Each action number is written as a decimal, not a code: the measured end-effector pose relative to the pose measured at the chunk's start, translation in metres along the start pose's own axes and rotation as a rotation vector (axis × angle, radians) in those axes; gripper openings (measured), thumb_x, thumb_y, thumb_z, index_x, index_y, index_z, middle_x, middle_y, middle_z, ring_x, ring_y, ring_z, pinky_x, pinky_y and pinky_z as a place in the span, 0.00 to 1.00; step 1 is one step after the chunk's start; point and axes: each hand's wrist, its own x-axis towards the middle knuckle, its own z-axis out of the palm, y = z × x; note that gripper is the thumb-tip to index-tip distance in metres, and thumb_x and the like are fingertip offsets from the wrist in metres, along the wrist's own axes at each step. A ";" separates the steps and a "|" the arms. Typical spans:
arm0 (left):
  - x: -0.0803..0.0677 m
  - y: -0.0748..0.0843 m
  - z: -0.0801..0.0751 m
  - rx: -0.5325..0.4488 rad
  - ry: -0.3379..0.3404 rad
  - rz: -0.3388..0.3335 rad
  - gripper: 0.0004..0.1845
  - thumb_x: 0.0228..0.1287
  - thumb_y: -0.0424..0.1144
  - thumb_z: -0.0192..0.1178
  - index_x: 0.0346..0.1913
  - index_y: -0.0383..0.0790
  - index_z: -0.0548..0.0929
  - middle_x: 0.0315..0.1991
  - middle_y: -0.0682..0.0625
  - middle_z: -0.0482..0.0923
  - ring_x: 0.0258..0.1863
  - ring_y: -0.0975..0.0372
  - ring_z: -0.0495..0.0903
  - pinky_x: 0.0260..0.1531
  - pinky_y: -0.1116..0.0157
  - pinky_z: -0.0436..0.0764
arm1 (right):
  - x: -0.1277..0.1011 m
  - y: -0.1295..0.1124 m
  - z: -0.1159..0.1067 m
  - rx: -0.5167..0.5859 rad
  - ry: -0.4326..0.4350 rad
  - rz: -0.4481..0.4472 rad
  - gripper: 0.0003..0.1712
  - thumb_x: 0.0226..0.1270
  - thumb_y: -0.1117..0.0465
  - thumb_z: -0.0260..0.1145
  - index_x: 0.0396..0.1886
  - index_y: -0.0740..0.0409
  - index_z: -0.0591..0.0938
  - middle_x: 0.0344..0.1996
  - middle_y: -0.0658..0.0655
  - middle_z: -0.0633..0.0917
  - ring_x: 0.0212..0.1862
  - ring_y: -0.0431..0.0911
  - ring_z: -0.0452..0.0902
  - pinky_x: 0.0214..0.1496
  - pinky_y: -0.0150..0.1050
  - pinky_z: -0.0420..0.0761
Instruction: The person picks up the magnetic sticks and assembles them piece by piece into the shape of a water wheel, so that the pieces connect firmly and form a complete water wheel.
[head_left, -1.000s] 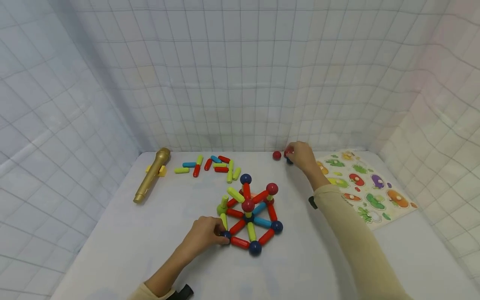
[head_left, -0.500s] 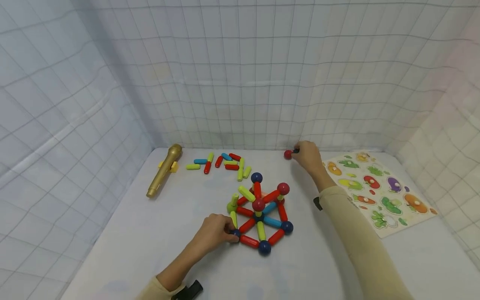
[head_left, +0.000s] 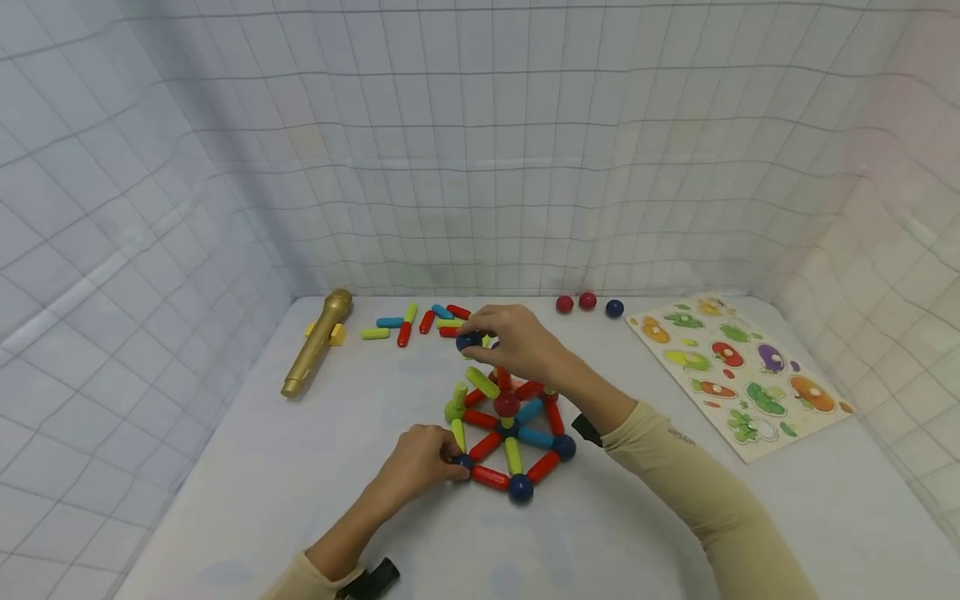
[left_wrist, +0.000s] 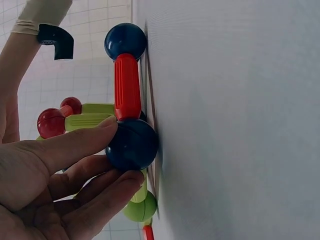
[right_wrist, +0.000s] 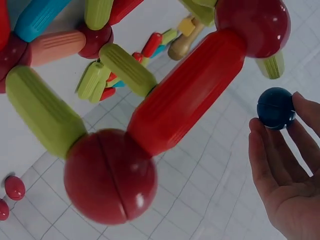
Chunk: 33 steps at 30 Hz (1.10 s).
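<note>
A frame of coloured rods (head_left: 491, 477) joined by balls stands on the table, with short upright pieces rising from it. At its near left corner my left hand (head_left: 416, 460) pinches a dark blue ball (left_wrist: 132, 145) between thumb and fingers; a red rod (left_wrist: 127, 86) joins this ball to another dark blue one (left_wrist: 125, 42). Over the back of the frame my right hand (head_left: 521, 342) holds a loose dark blue ball (right_wrist: 276, 109) by the fingertips. That hand and forearm cover part of the frame's far side in the head view. An upright lime rod (head_left: 461, 395) is topped by no ball.
Several loose red, blue and lime rods (head_left: 404, 334) lie at the back left. Beyond them is a gold microphone-shaped toy (head_left: 318, 343) with yellow pieces. Two red balls (head_left: 587, 301) and a dark blue ball (head_left: 614, 308) sit by the back wall. A vegetable picture board (head_left: 738, 375) lies right.
My right hand has left the back wall and come left and nearer, over the frame, carrying a dark blue ball. The left hand keeps its hold on the corner ball.
</note>
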 end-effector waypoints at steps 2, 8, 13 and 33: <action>-0.001 0.000 0.000 -0.012 -0.003 0.003 0.10 0.47 0.39 0.76 0.29 0.39 0.86 0.22 0.56 0.79 0.24 0.66 0.72 0.23 0.73 0.75 | 0.003 -0.008 0.005 -0.006 -0.056 0.005 0.17 0.63 0.57 0.70 0.51 0.55 0.85 0.49 0.53 0.87 0.49 0.43 0.82 0.48 0.33 0.83; -0.001 0.001 -0.001 -0.002 0.002 0.000 0.10 0.47 0.39 0.77 0.29 0.39 0.85 0.23 0.55 0.79 0.25 0.65 0.72 0.24 0.72 0.75 | 0.011 -0.015 0.015 -0.046 -0.163 0.013 0.16 0.63 0.57 0.70 0.50 0.55 0.86 0.49 0.52 0.87 0.51 0.44 0.82 0.53 0.35 0.82; -0.002 0.000 -0.001 -0.001 0.004 -0.010 0.10 0.46 0.39 0.77 0.29 0.39 0.85 0.23 0.55 0.80 0.25 0.66 0.73 0.25 0.73 0.75 | 0.016 -0.016 0.022 -0.049 -0.214 0.045 0.16 0.64 0.57 0.69 0.50 0.57 0.86 0.47 0.52 0.87 0.47 0.43 0.81 0.48 0.32 0.82; -0.001 0.002 -0.001 -0.022 -0.005 -0.022 0.10 0.47 0.38 0.76 0.29 0.38 0.85 0.23 0.55 0.80 0.25 0.66 0.73 0.25 0.72 0.76 | 0.034 -0.009 0.040 0.038 -0.422 0.271 0.13 0.66 0.58 0.66 0.49 0.54 0.83 0.48 0.55 0.85 0.46 0.45 0.80 0.40 0.30 0.81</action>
